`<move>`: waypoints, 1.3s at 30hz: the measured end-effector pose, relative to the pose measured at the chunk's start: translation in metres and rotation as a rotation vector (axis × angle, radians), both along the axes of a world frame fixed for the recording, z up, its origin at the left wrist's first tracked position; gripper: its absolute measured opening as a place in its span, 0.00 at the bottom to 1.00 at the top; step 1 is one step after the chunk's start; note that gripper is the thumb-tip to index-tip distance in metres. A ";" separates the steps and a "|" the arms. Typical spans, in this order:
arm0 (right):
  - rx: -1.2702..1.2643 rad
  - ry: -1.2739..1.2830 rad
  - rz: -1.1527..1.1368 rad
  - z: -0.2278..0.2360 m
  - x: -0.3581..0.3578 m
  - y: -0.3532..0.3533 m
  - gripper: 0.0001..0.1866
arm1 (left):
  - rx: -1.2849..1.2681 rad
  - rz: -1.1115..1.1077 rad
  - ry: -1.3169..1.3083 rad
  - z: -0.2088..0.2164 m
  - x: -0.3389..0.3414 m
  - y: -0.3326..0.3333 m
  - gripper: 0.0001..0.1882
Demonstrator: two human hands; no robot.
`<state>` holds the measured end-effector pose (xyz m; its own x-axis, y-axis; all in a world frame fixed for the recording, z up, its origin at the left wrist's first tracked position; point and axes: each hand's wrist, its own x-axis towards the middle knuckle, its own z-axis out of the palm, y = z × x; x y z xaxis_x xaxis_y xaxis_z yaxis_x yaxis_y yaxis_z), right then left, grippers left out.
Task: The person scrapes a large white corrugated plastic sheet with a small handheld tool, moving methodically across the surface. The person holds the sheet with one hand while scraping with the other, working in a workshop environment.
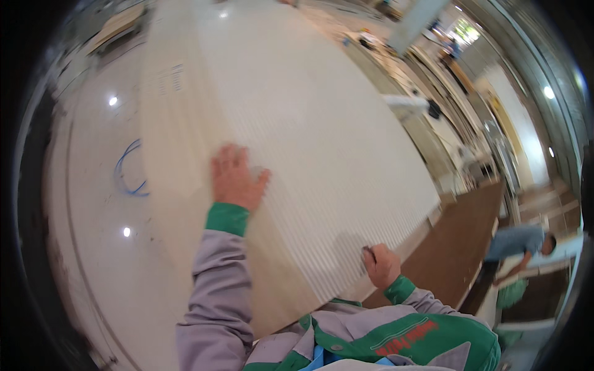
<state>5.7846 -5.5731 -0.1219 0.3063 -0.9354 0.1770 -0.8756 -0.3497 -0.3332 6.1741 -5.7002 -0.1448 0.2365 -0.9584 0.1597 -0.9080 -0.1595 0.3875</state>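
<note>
A large white sheet with fine ribs (pixel 322 148) lies in front of me. Along its left side runs a smooth beige strip (pixel 179 133) with some faint print on it. My left hand (pixel 238 177) is over the line where strip and ribs meet, fingers stretched out, palm down; it seems to rest on the surface. At the sheet's near right part my right hand (pixel 382 266) is closed, thumb and fingers together. A small dark bit shows at its fingertips, too small to name.
A blue loop of cord or tube (pixel 127 170) lies left of the strip on a pale surface. Right of the sheet is a brown board (pixel 461 241). A person in a blue shirt (pixel 518 243) bends over at the far right. Workbenches with materials line the back right.
</note>
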 end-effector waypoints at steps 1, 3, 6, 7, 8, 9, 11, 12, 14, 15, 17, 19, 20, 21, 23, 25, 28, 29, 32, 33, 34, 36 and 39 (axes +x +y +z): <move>-0.003 0.029 0.021 -0.004 0.018 -0.033 0.08 | -0.003 -0.009 0.035 -0.001 0.000 0.000 0.42; -0.031 0.081 0.068 -0.013 0.068 -0.117 0.10 | -0.058 -0.012 0.077 -0.003 0.003 0.000 0.42; -0.071 0.146 0.089 -0.024 0.169 -0.271 0.15 | -0.077 -0.014 0.119 -0.005 0.006 0.000 0.42; -0.127 0.149 0.108 -0.025 0.206 -0.322 0.16 | -0.067 -0.013 0.114 -0.005 0.006 0.001 0.43; -0.143 0.141 0.104 -0.026 0.242 -0.370 0.17 | -0.077 -0.019 0.109 -0.005 0.007 0.001 0.43; -0.134 0.131 0.071 -0.026 0.274 -0.412 0.18 | -0.067 -0.008 0.107 -0.004 0.008 0.001 0.43; -0.151 0.152 0.051 -0.025 0.320 -0.471 0.18 | -0.068 -0.011 0.107 -0.001 0.007 0.002 0.43; -0.199 0.126 0.069 -0.025 0.330 -0.485 0.19 | -0.076 0.003 0.085 0.000 0.006 0.003 0.43; -0.138 0.122 0.044 -0.026 0.329 -0.486 0.18 | -0.017 -0.020 0.076 0.002 0.005 0.004 0.43; -0.144 0.124 0.060 -0.026 0.319 -0.473 0.18 | -0.030 -0.012 0.059 0.002 0.002 0.005 0.43; -0.166 0.121 0.080 -0.023 0.285 -0.428 0.17 | -0.021 0.003 0.032 0.001 0.003 0.004 0.43; -0.081 0.174 0.049 -0.017 0.236 -0.359 0.16 | -0.025 -0.008 -0.003 -0.002 0.004 0.003 0.43; -0.062 0.176 0.071 -0.015 0.207 -0.318 0.16 | -0.070 0.010 -0.038 -0.004 0.004 0.003 0.43; -0.063 0.159 0.074 -0.013 0.175 -0.273 0.15 | -0.044 -0.001 -0.049 -0.006 0.004 0.002 0.43; -0.048 0.124 0.078 -0.012 0.111 -0.179 0.14 | -0.056 0.000 -0.086 -0.009 0.003 0.002 0.43; -0.084 0.053 0.080 -0.011 0.054 -0.094 0.11 | -0.078 0.002 -0.119 -0.010 0.004 0.000 0.44; -0.075 -0.040 0.054 -0.005 -0.004 0.000 0.07 | -0.067 0.017 -0.147 -0.011 0.005 -0.002 0.44; -0.045 -0.076 0.035 -0.002 -0.016 0.021 0.06 | -0.082 0.026 -0.156 -0.012 0.004 -0.002 0.44; -0.020 -0.097 -0.017 0.008 -0.034 0.057 0.05 | -0.039 0.023 -0.170 -0.014 0.007 -0.004 0.43; 0.013 -0.072 -0.064 0.009 -0.036 0.062 0.04 | -0.038 0.028 -0.178 -0.015 0.008 -0.004 0.44; 0.028 -0.078 -0.092 0.010 -0.035 0.066 0.04 | -0.029 0.022 -0.172 -0.017 0.010 -0.005 0.44; 0.026 -0.116 -0.129 0.009 -0.032 0.069 0.04 | -0.033 0.018 -0.158 -0.020 0.012 -0.005 0.44; 0.016 -0.191 -0.152 0.008 -0.025 0.069 0.05 | -0.055 0.015 -0.149 -0.022 0.017 -0.006 0.44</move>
